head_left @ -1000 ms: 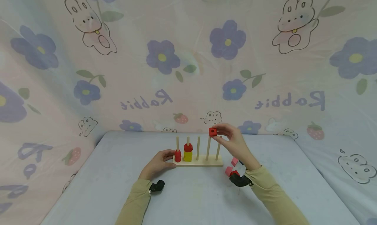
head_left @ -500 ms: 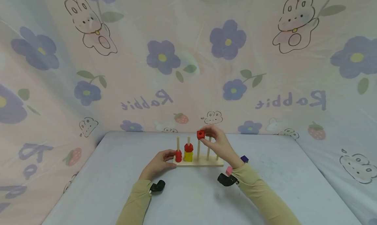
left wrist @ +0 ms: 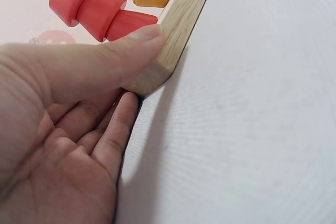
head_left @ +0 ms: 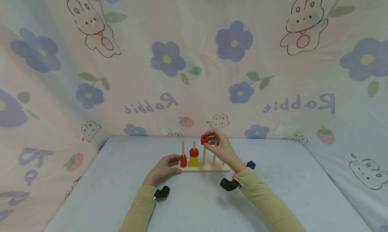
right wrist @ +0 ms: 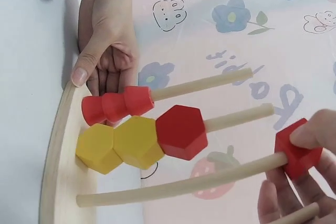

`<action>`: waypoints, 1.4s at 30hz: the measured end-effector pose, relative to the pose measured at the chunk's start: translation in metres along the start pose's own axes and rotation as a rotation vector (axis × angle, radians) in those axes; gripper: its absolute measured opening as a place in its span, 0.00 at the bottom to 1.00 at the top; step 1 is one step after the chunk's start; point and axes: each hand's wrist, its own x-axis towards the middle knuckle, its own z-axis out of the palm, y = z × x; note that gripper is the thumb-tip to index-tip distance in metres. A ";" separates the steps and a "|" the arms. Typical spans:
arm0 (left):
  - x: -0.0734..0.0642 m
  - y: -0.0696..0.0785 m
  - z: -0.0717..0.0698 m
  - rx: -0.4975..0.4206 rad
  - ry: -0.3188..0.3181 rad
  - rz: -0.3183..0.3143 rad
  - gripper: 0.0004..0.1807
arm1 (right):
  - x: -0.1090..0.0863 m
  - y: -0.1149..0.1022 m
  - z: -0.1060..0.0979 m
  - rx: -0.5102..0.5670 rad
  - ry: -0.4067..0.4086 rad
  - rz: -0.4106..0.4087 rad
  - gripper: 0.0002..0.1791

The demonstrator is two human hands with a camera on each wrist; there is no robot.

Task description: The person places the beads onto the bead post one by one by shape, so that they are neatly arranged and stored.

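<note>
A wooden peg stand with upright pegs is on the table. My left hand grips its left end, the thumb along the base. Red tapered beads are stacked on the leftmost peg. On the second peg, a red hexagonal bead sits above two yellow hexagonal beads. My right hand pinches a red cube bead between thumb and fingers at the tip of the third peg. The hole in the cube faces the head camera.
A dark blue block lies right of the stand beside the right forearm, with pink pieces partly hidden by the wrist. Black wrist cameras hang under both wrists. A patterned curtain rises behind the table.
My right hand has carried the red cube bead leftward from near the fourth peg to the top of the third. My left hand stays on the stand's end.
</note>
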 end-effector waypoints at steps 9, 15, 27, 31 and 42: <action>0.015 -0.031 -0.002 0.008 0.008 0.000 0.31 | -0.009 0.039 0.015 0.106 0.115 0.217 0.21; 0.016 -0.032 -0.003 -0.002 0.004 -0.011 0.31 | -0.017 0.057 0.024 0.088 0.157 0.288 0.19; 0.016 -0.029 -0.002 0.004 0.006 -0.014 0.31 | -0.033 0.077 0.037 0.017 0.134 0.346 0.18; 0.016 -0.029 -0.003 0.009 0.006 -0.011 0.30 | -0.035 0.081 0.038 -0.048 0.110 0.360 0.17; 0.015 -0.031 -0.002 0.018 0.016 -0.013 0.30 | -0.040 0.086 0.040 -0.035 0.130 0.315 0.21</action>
